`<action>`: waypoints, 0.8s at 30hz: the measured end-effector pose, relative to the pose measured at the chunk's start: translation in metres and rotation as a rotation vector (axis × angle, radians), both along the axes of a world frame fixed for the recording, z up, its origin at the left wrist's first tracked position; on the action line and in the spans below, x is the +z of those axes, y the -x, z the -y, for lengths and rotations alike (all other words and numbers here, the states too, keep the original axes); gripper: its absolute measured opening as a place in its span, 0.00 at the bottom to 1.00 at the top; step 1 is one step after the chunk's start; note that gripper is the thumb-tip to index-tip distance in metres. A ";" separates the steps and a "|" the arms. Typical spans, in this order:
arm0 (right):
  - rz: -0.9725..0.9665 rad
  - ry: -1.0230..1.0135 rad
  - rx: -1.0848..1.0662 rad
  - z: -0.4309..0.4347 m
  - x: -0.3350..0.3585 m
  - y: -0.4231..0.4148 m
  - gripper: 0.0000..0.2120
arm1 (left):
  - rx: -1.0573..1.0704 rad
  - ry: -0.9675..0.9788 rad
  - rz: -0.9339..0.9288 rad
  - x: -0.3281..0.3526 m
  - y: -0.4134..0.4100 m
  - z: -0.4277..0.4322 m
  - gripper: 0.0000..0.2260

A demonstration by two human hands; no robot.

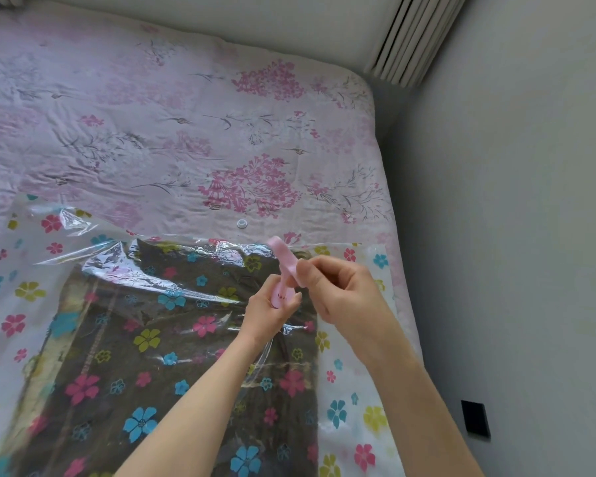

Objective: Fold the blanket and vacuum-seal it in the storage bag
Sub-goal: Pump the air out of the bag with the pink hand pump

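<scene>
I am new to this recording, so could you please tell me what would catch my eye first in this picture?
First, the two hands in the middle: the left hand and right hand both grip a small pink clip. Beneath them lies the clear storage bag printed with bright flowers, the dark folded blanket already inside. Behind it the pink floral bedspread fills the bed.

The blanket (145, 390) and storage bag (355, 401) run off the bottom edge.
</scene>
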State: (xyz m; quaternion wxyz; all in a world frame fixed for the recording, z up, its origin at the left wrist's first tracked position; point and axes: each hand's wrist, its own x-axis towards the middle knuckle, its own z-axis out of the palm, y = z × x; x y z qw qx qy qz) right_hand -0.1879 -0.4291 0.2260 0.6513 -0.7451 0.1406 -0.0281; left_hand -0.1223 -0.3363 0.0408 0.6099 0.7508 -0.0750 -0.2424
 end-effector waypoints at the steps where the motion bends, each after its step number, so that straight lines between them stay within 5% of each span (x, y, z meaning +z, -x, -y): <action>1: 0.027 -0.024 -0.003 0.000 -0.004 0.000 0.13 | 0.012 0.003 -0.011 0.000 0.001 0.001 0.11; 8: -0.351 0.075 -0.086 -0.007 -0.090 -0.006 0.15 | 0.013 0.003 -0.008 0.000 -0.002 -0.001 0.13; 17: 0.020 0.054 -0.004 0.001 -0.006 0.006 0.13 | 0.032 0.010 0.003 0.001 -0.002 0.003 0.12; 24: -0.345 0.119 -0.072 0.008 -0.102 -0.008 0.12 | -0.001 0.050 0.053 -0.002 -0.006 0.004 0.16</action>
